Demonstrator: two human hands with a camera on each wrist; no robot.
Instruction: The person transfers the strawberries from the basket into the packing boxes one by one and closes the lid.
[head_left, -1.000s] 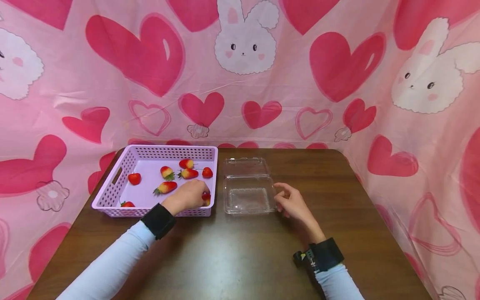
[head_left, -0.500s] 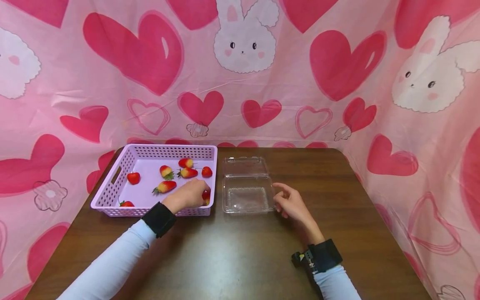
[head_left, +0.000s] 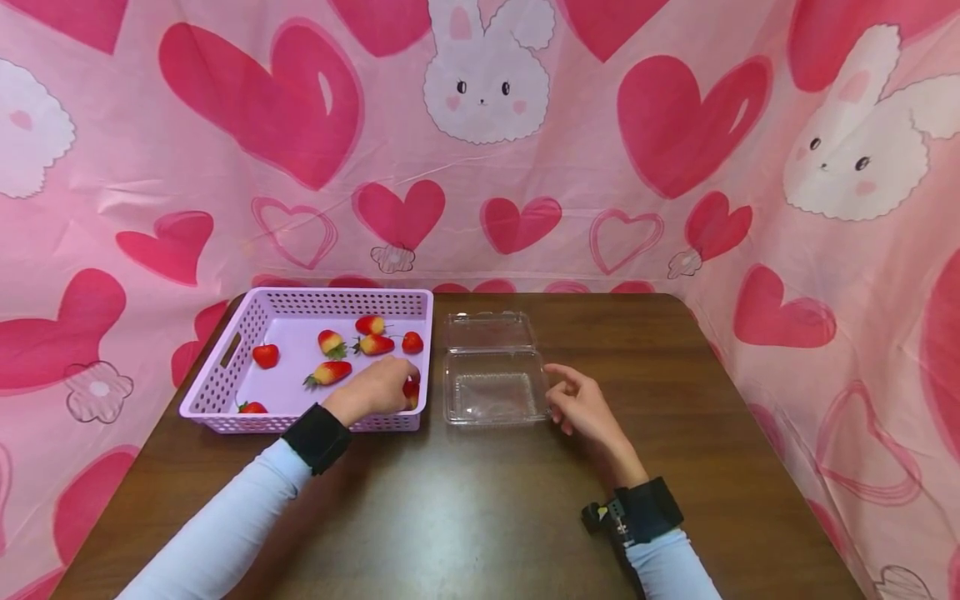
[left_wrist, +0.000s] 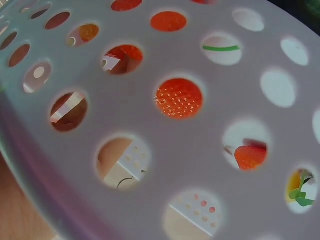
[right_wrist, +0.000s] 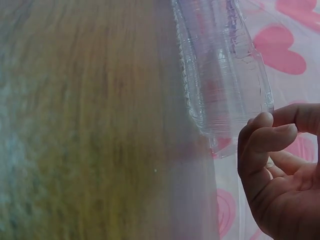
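Strawberry (head_left: 410, 392) red, glossy, half hidden in your lavender basket (head_left: 225, 367).
Your left hand (head_left: 377, 389) curls fingers round it; your right hand (head_left: 581, 408) rests loosely open beside the clear clamshell (head_left: 491, 392).

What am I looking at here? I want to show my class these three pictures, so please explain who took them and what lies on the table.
A person wears three cameras. The head view looks down at both hands on a brown table. The left hand reaches into a lilac basket of strawberries and covers one strawberry; whether it grips it cannot be seen. The right hand, fingers loosely curled, rests beside an open, empty clear plastic box. The left wrist view peers through the basket's holes; the right wrist view shows the box's edge and fingertips.
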